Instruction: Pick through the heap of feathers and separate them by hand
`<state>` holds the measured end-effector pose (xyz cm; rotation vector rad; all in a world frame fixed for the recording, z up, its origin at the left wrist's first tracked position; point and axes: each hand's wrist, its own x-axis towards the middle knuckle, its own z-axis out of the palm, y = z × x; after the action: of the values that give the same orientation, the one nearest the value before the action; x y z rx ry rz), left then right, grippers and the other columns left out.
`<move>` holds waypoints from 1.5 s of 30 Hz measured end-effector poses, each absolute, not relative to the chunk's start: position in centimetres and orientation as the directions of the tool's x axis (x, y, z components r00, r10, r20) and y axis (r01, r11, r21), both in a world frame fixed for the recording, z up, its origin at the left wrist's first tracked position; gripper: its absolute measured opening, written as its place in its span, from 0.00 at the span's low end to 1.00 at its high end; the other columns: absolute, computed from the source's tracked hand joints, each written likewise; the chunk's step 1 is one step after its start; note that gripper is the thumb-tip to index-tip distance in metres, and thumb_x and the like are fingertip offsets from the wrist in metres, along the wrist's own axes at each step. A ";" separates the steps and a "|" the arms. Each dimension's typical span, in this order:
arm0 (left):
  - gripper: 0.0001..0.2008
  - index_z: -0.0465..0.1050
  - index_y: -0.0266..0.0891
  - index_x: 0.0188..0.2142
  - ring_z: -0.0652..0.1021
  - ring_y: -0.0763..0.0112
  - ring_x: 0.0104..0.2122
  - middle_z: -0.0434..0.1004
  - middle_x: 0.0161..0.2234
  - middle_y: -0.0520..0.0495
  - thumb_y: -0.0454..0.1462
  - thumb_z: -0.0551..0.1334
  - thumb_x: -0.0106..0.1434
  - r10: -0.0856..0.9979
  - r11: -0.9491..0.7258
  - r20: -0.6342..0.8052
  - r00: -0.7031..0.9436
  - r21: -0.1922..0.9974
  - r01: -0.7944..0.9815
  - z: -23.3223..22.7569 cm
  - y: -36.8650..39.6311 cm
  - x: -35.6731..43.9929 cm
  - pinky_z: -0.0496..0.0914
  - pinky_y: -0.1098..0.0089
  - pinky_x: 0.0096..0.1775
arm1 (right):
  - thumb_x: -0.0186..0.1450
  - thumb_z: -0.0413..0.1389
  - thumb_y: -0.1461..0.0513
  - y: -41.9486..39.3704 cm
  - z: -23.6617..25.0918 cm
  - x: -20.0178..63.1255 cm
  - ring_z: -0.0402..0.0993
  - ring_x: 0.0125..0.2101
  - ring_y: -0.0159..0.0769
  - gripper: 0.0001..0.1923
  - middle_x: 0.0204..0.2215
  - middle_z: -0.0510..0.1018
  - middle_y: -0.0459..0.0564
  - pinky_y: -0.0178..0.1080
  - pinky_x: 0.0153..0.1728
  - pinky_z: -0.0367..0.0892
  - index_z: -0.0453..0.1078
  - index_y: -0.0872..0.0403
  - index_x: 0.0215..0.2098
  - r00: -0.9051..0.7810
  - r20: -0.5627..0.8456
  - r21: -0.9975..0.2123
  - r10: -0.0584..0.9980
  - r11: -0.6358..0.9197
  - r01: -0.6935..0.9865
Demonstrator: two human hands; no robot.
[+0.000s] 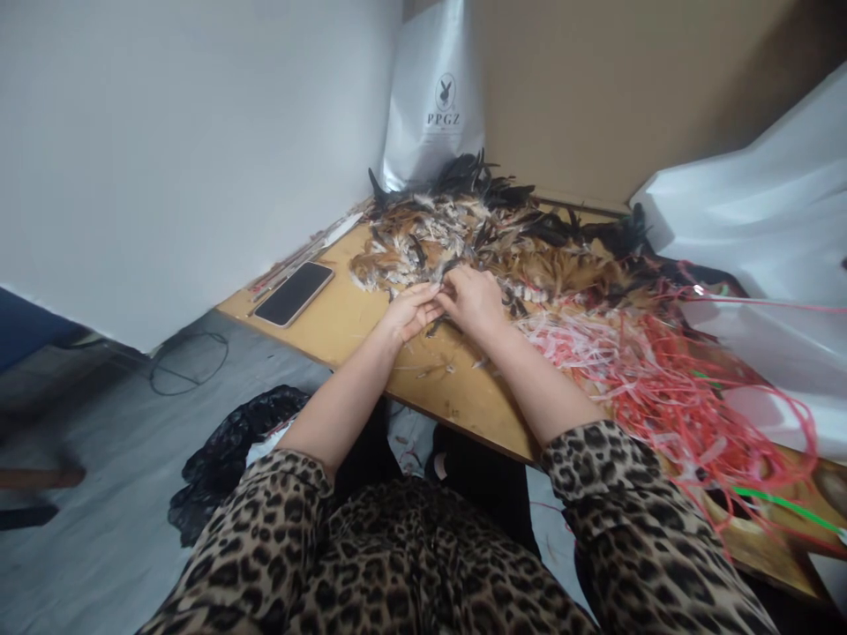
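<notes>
Item: my left hand (411, 310), centre of the frame, fingers curled narrow, tips meeting my right hand at the near edge of the feather heap. Whether it pinches a feather I cannot tell; the fingertips hide it.

Item: my right hand (471, 298), just right of the left and touching it, back of the hand up, fingers bent down into the feathers. What it grips, if anything, I cannot tell.

Item: feather heap (463, 234), loose on the table, upper centre of the frame. Brown, tan and white-speckled feathers nearest my hands; black ones along the far side. No container holds them.

Item: wooden table (344, 322), bare at its left corner, running down to the lower right.

Item: smartphone (294, 294), dark screen up, left of the heap, well apart from my hands.

Item: thin rods or sticks (311, 249), lying along the wall beyond the phone; too small to identify.

Item: red and pink plastic strips (662, 379), a tangled mass right of my right forearm, spilling toward the lower right; one green strip (787, 504) among them.

Item: white bag printed PPGZ (437, 97), upright against the wall at the upper centre, behind the heap. Contents not visible.

Item: white plastic sheeting (760, 220), right edge of the frame.

Item: black plastic bag (231, 450), on the floor at the lower left; contents unclear.

Item: leopard-print sleeves (609, 494), on both my forearms.
</notes>
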<state>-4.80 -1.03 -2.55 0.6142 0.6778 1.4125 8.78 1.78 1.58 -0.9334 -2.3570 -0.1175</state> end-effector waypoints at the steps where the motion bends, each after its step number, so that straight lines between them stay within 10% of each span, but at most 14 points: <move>1: 0.04 0.74 0.34 0.32 0.77 0.76 0.31 0.78 0.31 0.47 0.30 0.61 0.56 0.997 0.071 -0.060 0.039 0.734 -0.675 -2.6 -1.0 -4.8 0.71 0.73 0.38 | 0.59 0.52 0.57 1.7 1.6 8.7 0.66 0.36 0.42 0.08 0.33 0.73 0.53 0.39 0.36 0.52 0.66 0.54 0.33 -0.566 0.560 -0.142 0.605 0.743 0.654; 8: 0.03 0.74 0.33 0.31 0.77 0.78 0.29 0.79 0.31 0.46 0.31 0.63 0.55 0.997 0.039 -0.070 -0.025 0.781 -0.623 -2.4 -1.1 -4.7 0.70 0.76 0.35 | 0.55 0.54 0.59 2.7 2.0 9.1 0.67 0.31 0.37 0.07 0.30 0.74 0.51 0.37 0.32 0.58 0.69 0.55 0.30 -0.543 0.471 -0.490 0.695 0.718 0.494; 14: 0.07 0.75 0.32 0.31 0.77 0.77 0.27 0.78 0.27 0.45 0.35 0.66 0.52 0.996 0.004 -0.043 -0.081 0.900 -0.436 -2.4 -1.0 -4.2 0.68 0.78 0.31 | 0.50 0.59 0.53 3.4 2.4 9.6 0.56 0.18 0.26 0.15 0.14 0.64 0.41 0.32 0.21 0.52 0.65 0.56 0.18 -0.473 0.242 -0.897 0.847 0.381 0.223; 27: 0.10 0.75 0.31 0.31 0.78 0.74 0.27 0.79 0.28 0.43 0.37 0.67 0.50 0.996 -0.017 -0.011 -0.086 0.950 -0.313 -2.4 -1.2 -4.1 0.69 0.77 0.30 | 0.43 0.63 0.51 3.6 0.8 8.6 0.51 0.16 0.23 0.22 0.12 0.57 0.38 0.31 0.18 0.46 0.57 0.55 0.14 -0.355 0.113 -0.987 0.928 0.145 0.066; 33: 0.06 0.74 0.31 0.27 0.76 0.77 0.23 0.77 0.25 0.45 0.34 0.65 0.51 0.995 0.010 -0.042 -0.095 0.948 -0.319 -2.2 -1.3 -4.1 0.68 0.78 0.27 | 0.47 0.62 0.52 3.7 0.6 8.5 0.47 0.16 0.22 0.22 0.11 0.53 0.37 0.31 0.18 0.44 0.56 0.55 0.12 -0.367 0.219 -0.944 0.904 0.292 0.156; 39: 0.04 0.72 0.33 0.30 0.77 0.80 0.25 0.77 0.26 0.47 0.33 0.63 0.55 0.966 -0.015 -0.120 -0.230 0.860 -0.511 -1.7 -1.0 -4.9 0.68 0.82 0.27 | 0.50 0.59 0.56 4.5 0.5 9.9 0.65 0.22 0.28 0.11 0.22 0.74 0.45 0.33 0.27 0.60 0.73 0.57 0.26 -0.472 0.236 -0.921 0.850 0.351 0.171; 45: 0.02 0.71 0.33 0.32 0.77 0.81 0.25 0.77 0.27 0.49 0.31 0.62 0.56 0.955 -0.047 -0.145 -0.258 0.786 -0.616 -1.9 -0.5 -5.7 0.67 0.83 0.26 | 0.52 0.58 0.60 5.5 -0.1 11.1 0.68 0.27 0.31 0.09 0.27 0.76 0.47 0.34 0.31 0.62 0.75 0.55 0.30 -0.619 0.292 -0.657 0.729 0.623 0.424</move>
<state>-5.72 -0.54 -1.87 0.5091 0.9170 1.6210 11.14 5.50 -0.14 -0.9035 -2.2997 0.7355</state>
